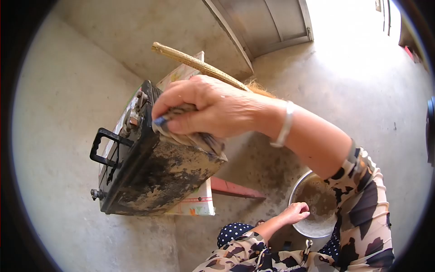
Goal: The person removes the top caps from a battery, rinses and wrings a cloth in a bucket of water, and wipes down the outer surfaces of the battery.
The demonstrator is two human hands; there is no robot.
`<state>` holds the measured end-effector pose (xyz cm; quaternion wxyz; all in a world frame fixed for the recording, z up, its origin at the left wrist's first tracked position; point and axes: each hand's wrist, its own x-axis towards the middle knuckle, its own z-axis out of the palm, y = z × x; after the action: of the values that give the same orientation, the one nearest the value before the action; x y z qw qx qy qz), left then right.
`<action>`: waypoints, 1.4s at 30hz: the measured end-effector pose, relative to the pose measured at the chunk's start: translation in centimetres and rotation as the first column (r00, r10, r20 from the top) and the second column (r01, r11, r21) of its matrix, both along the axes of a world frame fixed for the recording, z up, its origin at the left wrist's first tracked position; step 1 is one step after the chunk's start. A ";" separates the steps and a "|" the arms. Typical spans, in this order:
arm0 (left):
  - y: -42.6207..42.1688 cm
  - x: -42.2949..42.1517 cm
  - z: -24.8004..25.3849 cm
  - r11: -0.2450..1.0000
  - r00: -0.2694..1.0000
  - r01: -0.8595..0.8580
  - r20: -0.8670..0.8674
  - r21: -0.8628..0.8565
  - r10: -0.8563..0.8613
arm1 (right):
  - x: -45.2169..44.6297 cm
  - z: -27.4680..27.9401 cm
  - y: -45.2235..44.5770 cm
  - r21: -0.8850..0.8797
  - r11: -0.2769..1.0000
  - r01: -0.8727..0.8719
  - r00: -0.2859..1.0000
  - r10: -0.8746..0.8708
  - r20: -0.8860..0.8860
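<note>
Grey floor (380,109). Centre-left, the right hand (215,103) clamps a rag (204,140) in its fingers against a battery (154,186), edge cleaner-looking, side still grimy. Lower right, the left hand (295,213), fingers loose, nears a basin (312,235).

Crumpled cloth (203,140) meets a black plastic box (165,177), one face matt and roughly crusted; right of the box, a shiny metal basin (291,194) stands on smooth concrete floor (376,118).

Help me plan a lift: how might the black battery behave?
Probably heavy for its size: the black battery has metal terminals and a handle. Likely rigid, given its boxy shape. The grimy side might feel slippery.
</note>
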<state>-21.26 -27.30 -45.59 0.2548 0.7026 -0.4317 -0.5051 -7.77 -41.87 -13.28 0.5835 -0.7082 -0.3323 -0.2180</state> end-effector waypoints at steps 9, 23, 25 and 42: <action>-0.1 0.3 0.2 0.998 0.999 -0.021 -0.026 -0.054 0.020 | 5.8 -4.5 0.6 0.529 0.830 0.175 0.968 -0.047 -0.246; -1.3 -0.2 0.7 0.993 0.998 0.028 -0.049 -0.118 -0.034 | 2.7 -1.9 2.6 0.239 0.873 0.425 0.902 -0.386 -0.191; -1.2 -0.3 -0.2 0.985 0.994 0.067 0.096 -0.162 -0.051 | 4.1 -1.6 3.0 0.224 0.878 0.424 0.894 -0.366 -0.257; -0.7 -0.6 0.6 0.990 0.999 0.034 -0.016 -0.136 -0.037 | 2.6 -6.8 0.4 0.491 0.841 0.228 0.913 -0.010 -0.407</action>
<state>-21.90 -28.01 -44.99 0.2970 0.6711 -0.4749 -0.4856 -5.14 -41.52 -20.09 0.7945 -0.5686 -0.0916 -0.1925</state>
